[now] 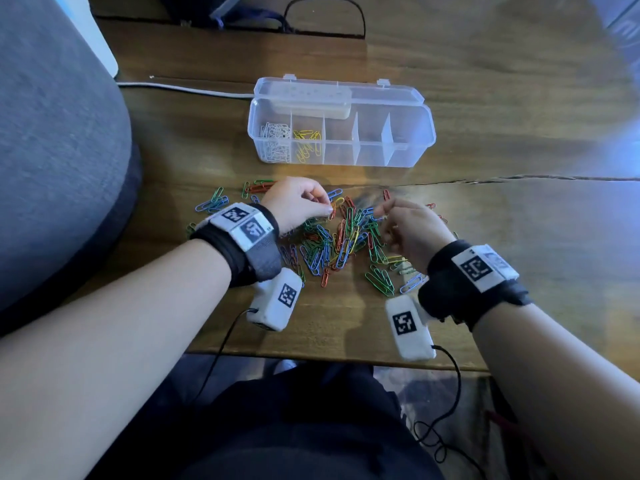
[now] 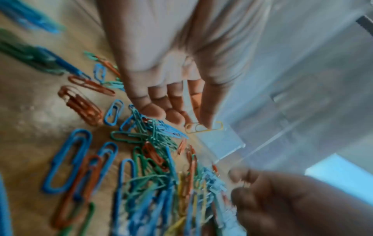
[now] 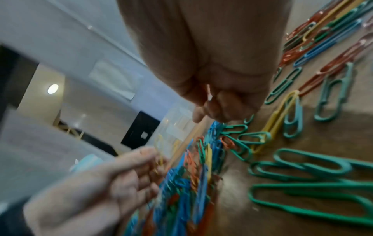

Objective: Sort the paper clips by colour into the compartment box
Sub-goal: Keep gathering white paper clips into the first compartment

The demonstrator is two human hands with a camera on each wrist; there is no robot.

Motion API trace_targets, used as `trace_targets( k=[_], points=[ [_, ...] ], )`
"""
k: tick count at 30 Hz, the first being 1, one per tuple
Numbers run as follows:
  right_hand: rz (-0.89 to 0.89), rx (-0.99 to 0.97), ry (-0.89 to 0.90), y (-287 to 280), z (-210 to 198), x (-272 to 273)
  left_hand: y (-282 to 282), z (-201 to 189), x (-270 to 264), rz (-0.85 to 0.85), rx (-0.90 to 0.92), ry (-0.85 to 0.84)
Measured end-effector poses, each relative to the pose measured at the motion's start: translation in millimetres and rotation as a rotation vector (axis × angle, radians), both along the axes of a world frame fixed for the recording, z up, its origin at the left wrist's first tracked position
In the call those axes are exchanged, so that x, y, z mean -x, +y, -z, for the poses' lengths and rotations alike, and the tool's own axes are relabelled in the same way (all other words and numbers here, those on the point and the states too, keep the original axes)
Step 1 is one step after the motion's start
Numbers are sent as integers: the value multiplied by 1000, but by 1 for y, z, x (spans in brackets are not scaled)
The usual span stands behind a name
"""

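Note:
A clear compartment box (image 1: 410, 152) stands open at the back, with silver clips (image 1: 276, 142) in its leftmost cell and yellow clips (image 1: 308, 143) in the second. A loose pile of blue, green, red and yellow paper clips (image 1: 332, 240) lies in front of it. My left hand (image 1: 329, 211) hovers over the pile's far edge and pinches a yellow clip (image 2: 221, 126) between thumb and forefinger. My right hand (image 1: 381, 216) hangs over the pile's right side with its fingers curled. A pale sliver of a clip (image 3: 209, 91) shows between those fingers; its colour is unclear.
A grey cushion (image 1: 59, 150) borders the wooden table (image 1: 519, 237) on the left. A white cable (image 1: 180, 89) runs behind the box. The table's front edge (image 1: 311, 356) lies near my lap, and a crack (image 1: 554, 177) crosses the wood at right.

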State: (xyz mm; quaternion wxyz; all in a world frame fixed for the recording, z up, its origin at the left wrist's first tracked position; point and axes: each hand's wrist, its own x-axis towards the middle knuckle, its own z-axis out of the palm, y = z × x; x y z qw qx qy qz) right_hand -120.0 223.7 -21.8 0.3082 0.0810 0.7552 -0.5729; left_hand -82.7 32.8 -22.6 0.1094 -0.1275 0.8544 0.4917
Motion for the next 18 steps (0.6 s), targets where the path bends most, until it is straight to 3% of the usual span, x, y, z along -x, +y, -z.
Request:
trace_targets(
  k=[4, 8, 13, 18],
  points=[
    [-294, -497, 258, -10, 4, -14, 2, 2, -9, -145, -389, 15],
    [-404, -799, 444, -23, 6, -27, 5, 2, -16, -95, -389, -45],
    [-354, -798, 371, -24, 7, -16, -1, -8, -24, -165, -421, -164],
    [-198, -540, 277, -11, 7, -9, 2, -10, -24, -47, -103, -155]
  ],
)
